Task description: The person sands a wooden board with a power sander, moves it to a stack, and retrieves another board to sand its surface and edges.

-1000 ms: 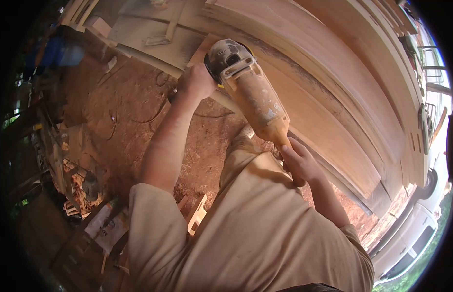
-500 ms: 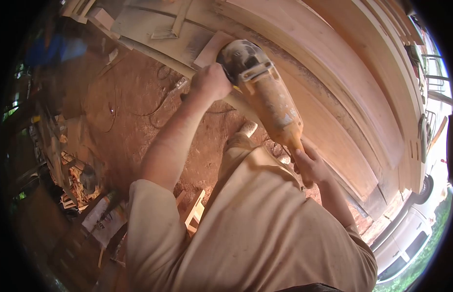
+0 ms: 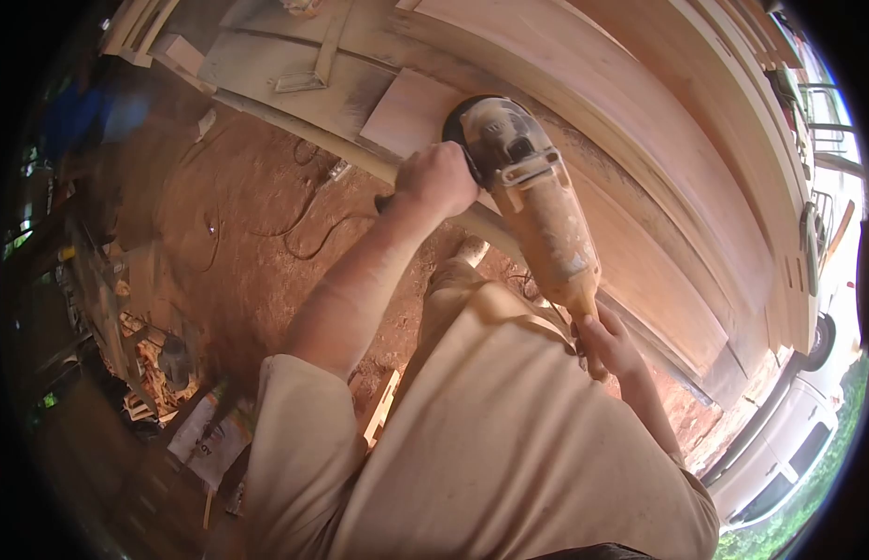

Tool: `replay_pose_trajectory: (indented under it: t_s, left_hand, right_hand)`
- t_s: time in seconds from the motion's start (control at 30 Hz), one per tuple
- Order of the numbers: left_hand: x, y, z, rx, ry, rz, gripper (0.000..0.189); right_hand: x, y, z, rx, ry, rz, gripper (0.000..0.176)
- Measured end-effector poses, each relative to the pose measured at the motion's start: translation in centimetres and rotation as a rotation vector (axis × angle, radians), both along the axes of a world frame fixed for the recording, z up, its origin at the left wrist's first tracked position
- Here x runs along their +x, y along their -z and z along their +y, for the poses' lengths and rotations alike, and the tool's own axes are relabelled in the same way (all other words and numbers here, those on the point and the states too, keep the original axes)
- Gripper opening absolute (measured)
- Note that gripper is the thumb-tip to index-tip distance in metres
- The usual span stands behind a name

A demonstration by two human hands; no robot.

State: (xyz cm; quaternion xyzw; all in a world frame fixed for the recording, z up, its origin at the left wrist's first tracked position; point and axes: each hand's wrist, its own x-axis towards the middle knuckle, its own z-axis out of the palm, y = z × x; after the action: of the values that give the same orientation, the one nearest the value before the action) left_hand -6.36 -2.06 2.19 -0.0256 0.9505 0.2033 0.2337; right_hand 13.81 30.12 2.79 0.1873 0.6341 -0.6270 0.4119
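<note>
A dusty yellow angle grinder (image 3: 544, 219) with a dark round disc lies across the view, its head over the planks on the bench. My left hand (image 3: 439, 179) is closed around the side handle near the head. At the rear, my right hand (image 3: 610, 343) wraps round the narrow grip. The disc's edge overlaps a small flat board (image 3: 408, 114); whether the disc touches wood is hidden by the tool. Beside the tool lies a long wooden plank (image 3: 640, 266).
Broad wooden boards (image 3: 682, 121) are stacked on the far right side. A thin wooden corner piece (image 3: 308, 80) rests on the dusty bench top (image 3: 266, 61). Cables (image 3: 308, 245) trail over the reddish dirt floor (image 3: 257, 187). A white vehicle (image 3: 780, 457) stands at lower right.
The angle grinder and both my hands have shifted right and closer to my body. More of the small board shows beside the disc. The view has also moved slightly.
</note>
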Motion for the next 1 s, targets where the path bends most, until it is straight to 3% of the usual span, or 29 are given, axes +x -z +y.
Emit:
replay_pose_trajectory:
  t_s: [0.37,0.63,0.73,0.8,0.93,1.0]
  left_hand:
    - [-3.6,2.1,-9.2,-0.197,-0.085,-0.010,0.031]
    - [-7.1,6.8,-16.2,-0.217,0.073,0.026,0.040]
    - [-7.6,5.8,-15.3,-0.189,0.126,-0.012,0.039]
    - [-6.9,5.0,-13.4,-0.174,0.144,-0.062,0.038]
    - [-5.0,4.1,-7.1,-0.162,0.161,-0.087,0.036]
    - [-4.1,1.4,-2.8,-0.153,0.169,-0.161,0.038]
  right_hand:
    - [-6.3,0.1,-8.0,-0.021,-0.115,0.032,0.046]
    - [-9.1,-0.4,-11.9,0.026,-0.159,0.076,0.046]
    - [-9.1,-0.8,-11.8,0.034,-0.165,0.054,0.054]
    - [-8.1,-0.6,-10.4,0.030,-0.130,0.054,0.043]
    - [-4.1,0.6,-5.5,0.000,-0.088,0.041,0.042]
    - [-1.8,0.7,-3.0,-0.025,0.012,-0.045,0.045]
